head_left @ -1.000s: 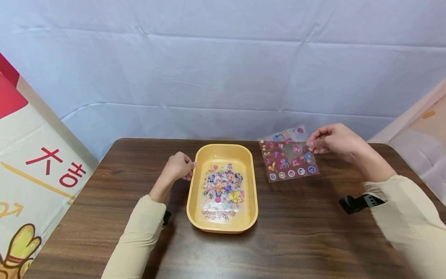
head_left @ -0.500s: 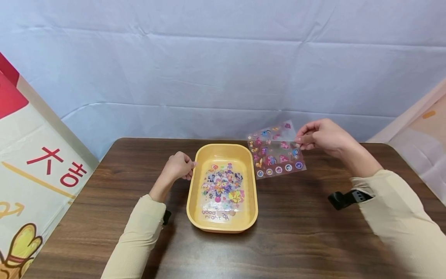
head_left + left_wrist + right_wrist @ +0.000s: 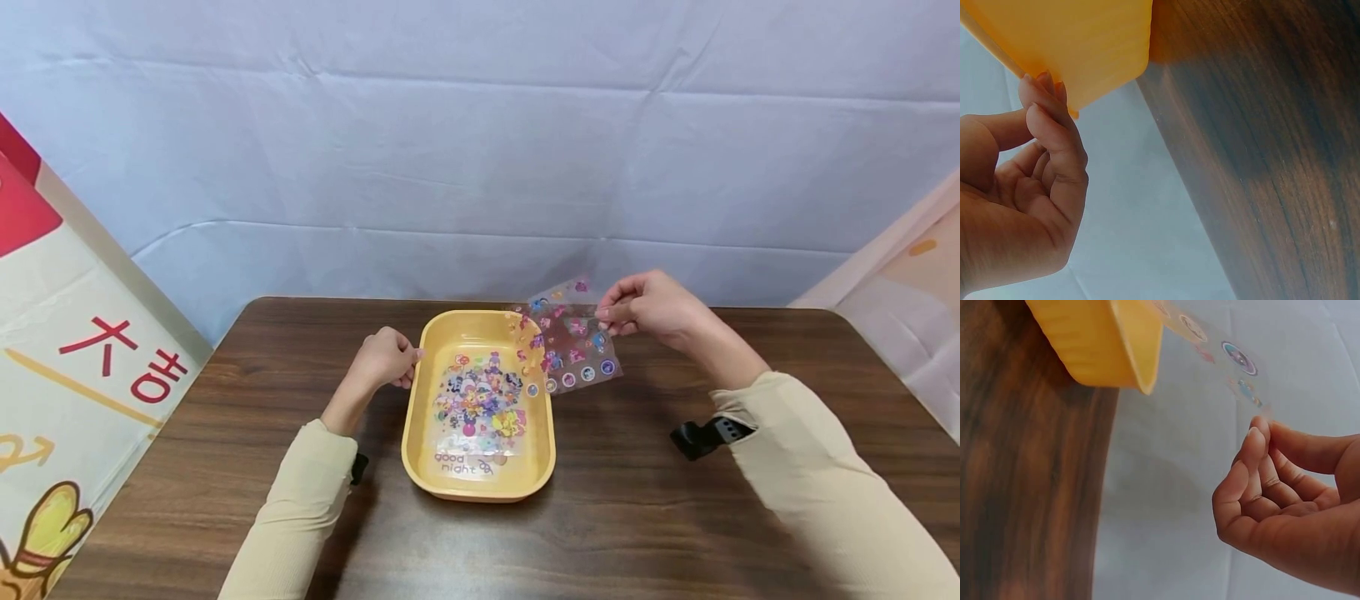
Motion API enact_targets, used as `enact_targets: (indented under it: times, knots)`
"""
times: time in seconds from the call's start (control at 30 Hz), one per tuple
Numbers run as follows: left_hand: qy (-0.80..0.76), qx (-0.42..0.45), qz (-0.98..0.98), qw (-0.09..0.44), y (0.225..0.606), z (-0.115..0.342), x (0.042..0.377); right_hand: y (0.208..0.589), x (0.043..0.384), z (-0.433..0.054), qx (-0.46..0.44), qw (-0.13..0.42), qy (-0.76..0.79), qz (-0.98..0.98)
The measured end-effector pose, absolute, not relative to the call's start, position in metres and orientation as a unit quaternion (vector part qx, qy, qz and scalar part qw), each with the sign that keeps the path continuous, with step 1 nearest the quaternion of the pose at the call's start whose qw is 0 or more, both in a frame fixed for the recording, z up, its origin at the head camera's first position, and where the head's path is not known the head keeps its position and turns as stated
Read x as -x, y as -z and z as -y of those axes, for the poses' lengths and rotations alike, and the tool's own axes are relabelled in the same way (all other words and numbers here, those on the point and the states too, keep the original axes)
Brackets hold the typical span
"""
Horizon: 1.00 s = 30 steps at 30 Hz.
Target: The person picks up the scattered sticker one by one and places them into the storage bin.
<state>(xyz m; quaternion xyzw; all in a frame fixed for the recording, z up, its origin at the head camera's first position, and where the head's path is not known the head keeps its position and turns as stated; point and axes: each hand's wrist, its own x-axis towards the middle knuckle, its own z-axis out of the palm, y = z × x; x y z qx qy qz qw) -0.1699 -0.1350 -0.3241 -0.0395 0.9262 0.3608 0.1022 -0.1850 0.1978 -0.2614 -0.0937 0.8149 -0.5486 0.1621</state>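
A yellow plastic tray stands on the table, with clear sticker sheets lying inside; one bears the words "good night". My left hand pinches the tray's left rim between thumb and fingers, as the left wrist view shows at the tray's wall. On the other side my right hand pinches the right edge of a transparent sticker sheet printed with small colourful ponies and round badges. That sheet's left part overlaps the tray's upper right rim in the head view. In the right wrist view its corner sits between thumb and fingertips.
The dark wooden table ends at a back edge just behind the tray. A pale cloth hangs behind it. Printed panels with red characters stand at the left, and a pinkish cloth hangs at the right.
My right hand has moved left with the sticker sheet, from beside the tray to overlapping its right rim. The left hand and the tray have stayed in place.
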Motion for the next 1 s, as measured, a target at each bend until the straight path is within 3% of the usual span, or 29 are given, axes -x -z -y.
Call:
enact_targets:
  times: [1.0]
  knots:
    - [-0.361,0.028,-0.926,0.101,0.322,0.134,0.167,0.292,0.18,-0.137,0.144,0.192,0.53,-0.813]
